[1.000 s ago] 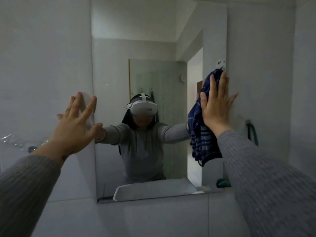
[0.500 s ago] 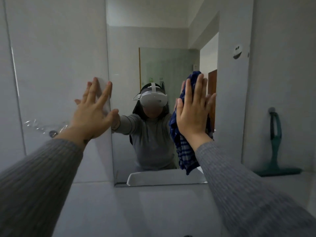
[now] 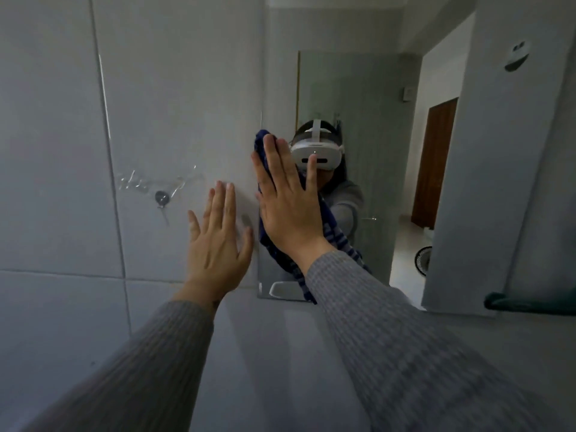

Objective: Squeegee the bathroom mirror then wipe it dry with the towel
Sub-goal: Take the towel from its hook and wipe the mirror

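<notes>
The bathroom mirror (image 3: pixel 371 88) hangs on the white tiled wall, its left edge near the middle of the view. My right hand (image 3: pixel 288 202) lies flat with fingers spread, pressing a dark blue striped towel (image 3: pixel 338 241) against the glass at the mirror's left edge. The towel's lower part hangs down below my wrist. My left hand (image 3: pixel 218 244) rests flat and open on the wall tile just left of the mirror, holding nothing. The green squeegee (image 3: pixel 530 302) shows only as its blade at the lower right, by the mirror's bottom corner.
A clear plastic wall hook (image 3: pixel 162 198) with a metal fixing sticks to the tile at the left. The mirror reflects a person with a white headset, a glass panel and a brown door. A round white wall fitting (image 3: pixel 516 56) shows in the glass at the upper right.
My right hand has swept the towel leftwards across the glass, from the mirror's right side to its left edge. My view has turned left, and the left hand now sits lower on the wall.
</notes>
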### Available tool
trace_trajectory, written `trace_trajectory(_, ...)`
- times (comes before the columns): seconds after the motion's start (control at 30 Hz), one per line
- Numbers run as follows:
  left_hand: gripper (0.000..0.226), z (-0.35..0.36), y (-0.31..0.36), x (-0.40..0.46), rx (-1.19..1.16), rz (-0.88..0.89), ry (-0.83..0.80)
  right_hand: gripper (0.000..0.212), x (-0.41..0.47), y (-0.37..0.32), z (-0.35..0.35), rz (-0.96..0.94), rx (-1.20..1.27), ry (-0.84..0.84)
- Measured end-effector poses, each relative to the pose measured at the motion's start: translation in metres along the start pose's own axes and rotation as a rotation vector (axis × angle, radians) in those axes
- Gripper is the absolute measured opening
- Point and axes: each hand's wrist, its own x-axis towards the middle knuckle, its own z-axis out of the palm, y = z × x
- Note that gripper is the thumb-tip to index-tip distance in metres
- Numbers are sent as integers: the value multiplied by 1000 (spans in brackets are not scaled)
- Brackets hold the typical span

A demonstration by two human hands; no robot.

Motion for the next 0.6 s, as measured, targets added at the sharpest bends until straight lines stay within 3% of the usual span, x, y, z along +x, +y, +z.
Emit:
trace_trajectory(0.2, 73, 4, 5, -7, 69, 38, -82, 59, -33, 18, 1, -38, -48, -29)
trace_trajectory(0.6, 84, 10, 6, -6, 109, 58, -103, 58, -97, 149, -35, 275, -119, -42)
